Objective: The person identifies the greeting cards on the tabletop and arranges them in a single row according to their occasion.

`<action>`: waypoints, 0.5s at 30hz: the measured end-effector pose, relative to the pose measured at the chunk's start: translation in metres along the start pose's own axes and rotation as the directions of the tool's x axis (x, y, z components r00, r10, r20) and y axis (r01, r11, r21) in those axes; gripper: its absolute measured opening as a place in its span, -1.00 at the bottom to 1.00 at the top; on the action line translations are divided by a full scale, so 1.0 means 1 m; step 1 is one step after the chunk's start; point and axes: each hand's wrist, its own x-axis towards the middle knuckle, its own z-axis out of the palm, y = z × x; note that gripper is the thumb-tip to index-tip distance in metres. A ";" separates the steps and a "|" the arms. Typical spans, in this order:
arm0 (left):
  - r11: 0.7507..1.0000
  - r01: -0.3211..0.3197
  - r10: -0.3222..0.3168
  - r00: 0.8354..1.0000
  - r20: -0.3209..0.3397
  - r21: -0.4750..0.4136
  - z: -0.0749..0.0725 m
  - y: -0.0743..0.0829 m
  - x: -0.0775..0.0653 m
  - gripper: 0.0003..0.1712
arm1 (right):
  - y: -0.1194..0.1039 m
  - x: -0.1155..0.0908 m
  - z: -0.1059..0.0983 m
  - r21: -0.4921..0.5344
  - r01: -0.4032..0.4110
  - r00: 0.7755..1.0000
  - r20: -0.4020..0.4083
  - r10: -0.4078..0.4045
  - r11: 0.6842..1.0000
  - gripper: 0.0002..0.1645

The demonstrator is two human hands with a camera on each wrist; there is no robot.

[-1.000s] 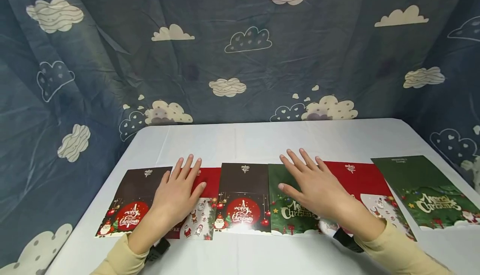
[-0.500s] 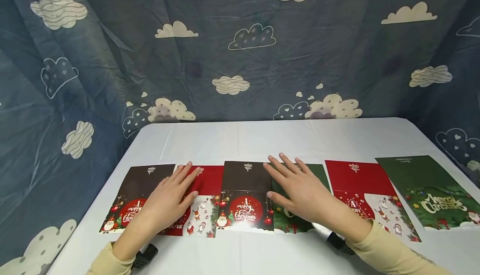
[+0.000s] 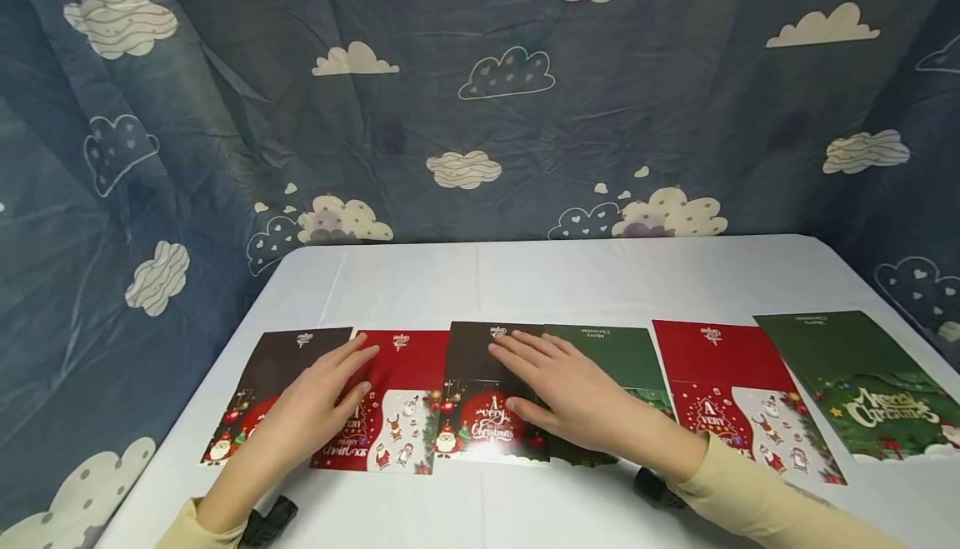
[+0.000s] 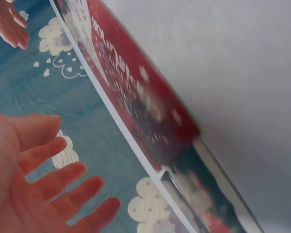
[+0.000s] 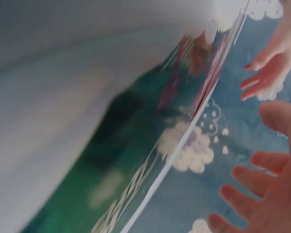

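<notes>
Several Christmas cards lie unfolded in a row in the head view. My left hand, fingers extended and a little spread, is over the dark card at the left and the edge of the red card beside it. My right hand, also with fingers extended, is over the middle dark card and the green card. Both hold nothing. In the left wrist view the palm of the left hand appears apart from the red card. The right hand likewise appears apart from the green card.
Another red card and a green card lie at the right. The white-covered table reaches back to a dark blue cloth printed with clouds. Each wrist carries a black device.
Both hands have shifted left and somewhat toward the person. The right hand moved from the green and red cards to the middle dark card. The head view shifted slightly; the cards keep their layout.
</notes>
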 end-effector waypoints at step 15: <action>0.903 0.249 -0.222 0.968 0.115 -0.350 -0.011 -0.014 -0.010 -0.33 | -0.032 0.029 0.015 0.658 -0.196 0.966 0.255 0.029 0.727 -0.40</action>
